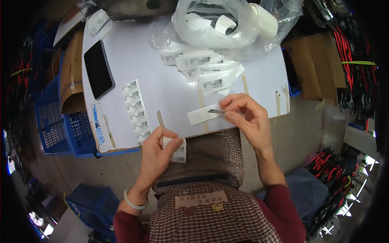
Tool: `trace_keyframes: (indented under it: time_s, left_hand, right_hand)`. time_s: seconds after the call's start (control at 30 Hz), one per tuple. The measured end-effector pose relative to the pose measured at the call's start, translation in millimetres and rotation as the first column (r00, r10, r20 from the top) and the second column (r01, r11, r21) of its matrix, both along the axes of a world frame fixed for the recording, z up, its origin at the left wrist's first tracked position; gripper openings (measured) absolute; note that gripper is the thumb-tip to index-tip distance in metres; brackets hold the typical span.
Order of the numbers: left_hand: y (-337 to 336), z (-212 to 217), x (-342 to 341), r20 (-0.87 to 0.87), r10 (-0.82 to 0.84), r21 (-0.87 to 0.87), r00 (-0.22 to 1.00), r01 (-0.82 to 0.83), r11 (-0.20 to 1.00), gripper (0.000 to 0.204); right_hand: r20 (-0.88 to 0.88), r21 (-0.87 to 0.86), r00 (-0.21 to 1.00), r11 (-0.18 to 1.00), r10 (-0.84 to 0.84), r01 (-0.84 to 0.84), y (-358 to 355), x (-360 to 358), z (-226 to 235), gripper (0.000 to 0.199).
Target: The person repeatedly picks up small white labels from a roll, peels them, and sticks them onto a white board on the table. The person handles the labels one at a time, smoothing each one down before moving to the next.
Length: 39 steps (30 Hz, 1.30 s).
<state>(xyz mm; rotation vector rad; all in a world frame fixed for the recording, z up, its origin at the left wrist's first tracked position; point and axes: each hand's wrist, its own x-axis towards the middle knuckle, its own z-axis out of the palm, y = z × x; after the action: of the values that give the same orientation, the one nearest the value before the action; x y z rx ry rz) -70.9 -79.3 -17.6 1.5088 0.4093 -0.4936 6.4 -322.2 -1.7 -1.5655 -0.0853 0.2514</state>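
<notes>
My left hand (159, 150), below the table's front edge, is closed on some white barcode labels (178, 154); how many is unclear. Just above its fingers shows a narrow tan strip (160, 118). My right hand (246, 115) pinches a small thin dark piece (215, 111) between thumb and fingertips; its kind cannot be made out. Under that piece lies a blank white tag (198, 116) near the front edge. A strip of barcode stickers (135, 109) lies left of centre on the white table (162, 89). Farther back spreads a pile of white barcode tags (210, 69).
A dark phone (98, 69) rests on the left. At the back stands a clear plastic bag (182, 30) with white rolls, beside a white roll (265, 22). Cardboard boxes (316, 67) and blue crates (52, 125) flank the table. Another blue crate (93, 204) sits at lower left.
</notes>
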Motion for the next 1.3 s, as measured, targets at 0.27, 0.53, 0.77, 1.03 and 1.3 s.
trace_keyframes:
  time_s: [0.27,0.53,0.77,1.03,1.3]
  left_hand:
    - [-16.5,-1.3,63.5,0.041,-0.486,0.643,0.873,0.349,0.682,0.036]
    - [-19.7,-7.7,64.0,0.031,-0.524,0.706,0.851,0.352,0.615,0.032]
    - [-16.9,-3.9,72.0,-0.017,-0.476,0.602,0.879,0.389,0.697,0.037]
    - [-26.6,7.8,71.6,0.140,-0.469,0.642,0.872,0.281,0.713,0.043]
    - [-44.5,-4.0,136.7,0.189,-0.634,0.852,0.750,0.195,0.485,0.038]
  right_hand:
    - [-0.269,-0.321,0.943,0.905,0.195,-0.278,21.2,19.3,-4.7,0.010]
    - [-0.219,-0.431,0.955,0.858,0.202,-0.280,26.4,16.8,-12.9,0.011]
    - [-0.160,-0.461,0.968,0.853,0.192,-0.245,28.8,17.5,-17.4,0.011]
    - [-0.040,-0.435,0.986,0.885,0.164,-0.165,24.0,19.4,-11.0,0.009]
    - [0.344,-0.832,0.894,0.534,0.287,0.149,19.5,74.3,-22.4,0.032]
